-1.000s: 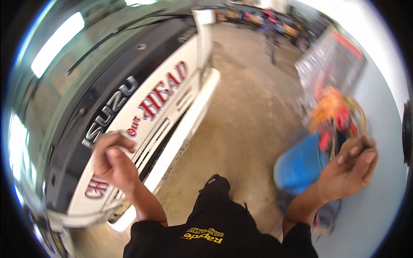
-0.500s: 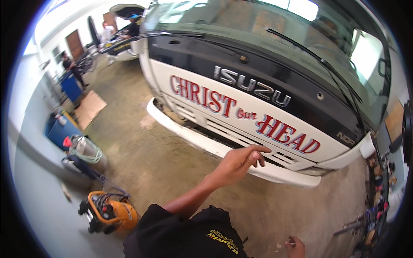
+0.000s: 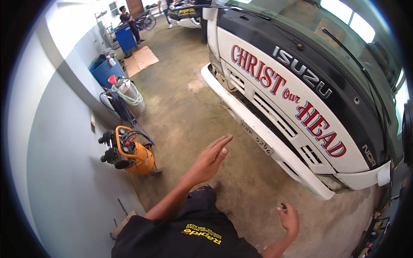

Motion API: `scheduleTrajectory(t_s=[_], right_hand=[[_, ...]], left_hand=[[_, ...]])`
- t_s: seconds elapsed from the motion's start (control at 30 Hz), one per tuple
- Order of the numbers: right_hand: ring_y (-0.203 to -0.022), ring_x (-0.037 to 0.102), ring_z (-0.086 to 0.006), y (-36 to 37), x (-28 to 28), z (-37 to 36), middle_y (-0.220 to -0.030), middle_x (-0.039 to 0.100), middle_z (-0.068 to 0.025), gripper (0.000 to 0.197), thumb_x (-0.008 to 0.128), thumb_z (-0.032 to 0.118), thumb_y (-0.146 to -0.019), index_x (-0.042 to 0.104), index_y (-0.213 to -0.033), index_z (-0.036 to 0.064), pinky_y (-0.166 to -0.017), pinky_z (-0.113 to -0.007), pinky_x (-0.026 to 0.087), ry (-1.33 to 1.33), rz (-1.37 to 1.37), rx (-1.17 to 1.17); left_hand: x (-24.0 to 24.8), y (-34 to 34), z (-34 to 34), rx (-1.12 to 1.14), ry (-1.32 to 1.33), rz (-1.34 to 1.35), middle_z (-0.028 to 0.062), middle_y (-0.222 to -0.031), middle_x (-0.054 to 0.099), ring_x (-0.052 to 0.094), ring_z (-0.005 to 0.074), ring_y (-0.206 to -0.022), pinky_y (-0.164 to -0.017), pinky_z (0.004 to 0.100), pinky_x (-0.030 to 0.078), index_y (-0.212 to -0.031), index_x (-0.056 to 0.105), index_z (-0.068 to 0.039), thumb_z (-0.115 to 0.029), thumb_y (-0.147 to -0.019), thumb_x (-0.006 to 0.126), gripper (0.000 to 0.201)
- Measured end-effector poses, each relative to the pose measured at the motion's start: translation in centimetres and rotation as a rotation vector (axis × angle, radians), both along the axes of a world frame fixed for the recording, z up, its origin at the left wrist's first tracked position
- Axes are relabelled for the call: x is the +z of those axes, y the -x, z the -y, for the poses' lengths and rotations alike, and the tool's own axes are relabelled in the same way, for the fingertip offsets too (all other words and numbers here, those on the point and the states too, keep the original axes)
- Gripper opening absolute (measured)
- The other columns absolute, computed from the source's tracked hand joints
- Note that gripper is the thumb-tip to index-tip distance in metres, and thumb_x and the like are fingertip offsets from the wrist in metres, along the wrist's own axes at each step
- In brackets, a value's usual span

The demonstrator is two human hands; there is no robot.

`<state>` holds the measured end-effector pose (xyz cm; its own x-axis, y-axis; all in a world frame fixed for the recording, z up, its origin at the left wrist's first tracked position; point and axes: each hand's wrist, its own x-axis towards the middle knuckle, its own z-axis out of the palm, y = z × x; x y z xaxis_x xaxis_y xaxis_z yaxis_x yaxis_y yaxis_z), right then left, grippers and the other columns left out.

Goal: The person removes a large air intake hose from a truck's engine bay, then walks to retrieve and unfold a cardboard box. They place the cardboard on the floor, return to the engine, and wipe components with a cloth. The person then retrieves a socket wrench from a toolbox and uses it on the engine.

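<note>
My left hand (image 3: 207,160) is stretched out over the concrete floor, fingers straight and together, with nothing in it. It is held apart from the white front bumper (image 3: 232,102) of a truck. Lower right, my right hand (image 3: 290,219) hangs in the air with its fingers loosely bent and a gap beside the thumb; no held thing shows. The truck's white and black front panel (image 3: 275,64) bears red lettering. A number plate (image 3: 256,137) is fixed to the bumper, nearest to my left hand.
An orange air compressor (image 3: 140,158) stands by the left wall. Beyond it are a metal tank (image 3: 129,92) with a coiled hose, a blue drum (image 3: 101,73) and flattened cardboard (image 3: 141,60). A person (image 3: 129,21) stands near a blue cabinet (image 3: 125,39). Another vehicle (image 3: 186,19) is farther back.
My view has swung left, so the truck sits farther right and the compressor shows more fully. My left hand has moved away from the truck's front, and more of my right forearm shows.
</note>
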<state>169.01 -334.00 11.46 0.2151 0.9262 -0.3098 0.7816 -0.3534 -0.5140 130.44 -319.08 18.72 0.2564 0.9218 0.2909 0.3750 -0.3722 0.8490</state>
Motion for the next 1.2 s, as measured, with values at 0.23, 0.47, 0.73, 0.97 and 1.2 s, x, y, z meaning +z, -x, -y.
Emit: scheduleTrajectory(t_s=[0.23,0.47,0.73,0.97,1.2], right_hand=[[-0.090,0.070,-0.0303,7.7,1.1,-5.2,-0.111,0.071,-0.0183,0.036,0.072,0.020,-0.092,0.068,-0.122,0.0011,-0.082,-0.040,0.055,-0.020,0.014,0.239],[-0.072,0.069,-0.0218,21.1,4.9,-14.7,-0.089,0.073,-0.0150,0.020,0.069,0.011,-0.092,0.074,-0.110,0.0016,-0.068,-0.034,0.052,-0.347,-0.079,0.162],[-0.060,0.061,-0.0119,30.6,5.3,-18.1,-0.070,0.067,-0.0087,0.017,0.067,0.007,-0.093,0.075,-0.108,0.0022,-0.059,-0.028,0.049,-0.536,-0.168,0.128],[-0.062,0.060,-0.0125,27.8,3.4,-15.9,-0.070,0.064,-0.0065,0.017,0.066,0.007,-0.094,0.074,-0.106,-0.0017,-0.060,-0.029,0.049,-0.548,-0.142,-0.087],[-0.064,0.055,-0.0087,24.8,2.8,-12.9,-0.072,0.059,-0.0028,0.018,0.062,0.006,-0.098,0.070,-0.107,-0.0065,-0.059,-0.026,0.046,-0.557,-0.191,-0.257]], left_hand=[[-2.0,7.9,2.2,0.233,0.044,0.135,0.0184,-0.157,0.042,0.038,0.0328,-0.147,-0.118,0.0382,0.033,-0.153,0.042,-0.006,-0.027,-0.110,0.042,0.047],[-1.8,17.8,1.2,0.346,-0.006,0.296,0.0157,-0.152,0.051,0.043,0.0261,-0.145,-0.116,0.0353,0.034,-0.151,0.043,-0.002,-0.012,-0.108,0.046,0.044],[-3.6,28.1,0.8,0.649,0.081,0.289,0.0115,-0.123,0.073,0.067,0.0164,-0.116,-0.101,0.0299,0.049,-0.139,0.060,-0.003,-0.016,-0.104,0.058,0.037],[-3.3,30.0,-2.7,0.611,0.138,0.332,0.0166,-0.128,0.069,0.065,0.0215,-0.119,-0.103,0.0336,0.047,-0.149,0.046,-0.003,-0.021,-0.109,0.047,0.044],[-3.4,25.6,-6.3,0.391,0.007,0.338,0.0202,-0.149,0.052,0.051,0.0288,-0.138,-0.111,0.0395,0.041,-0.157,0.032,-0.004,-0.013,-0.107,0.046,0.052]])
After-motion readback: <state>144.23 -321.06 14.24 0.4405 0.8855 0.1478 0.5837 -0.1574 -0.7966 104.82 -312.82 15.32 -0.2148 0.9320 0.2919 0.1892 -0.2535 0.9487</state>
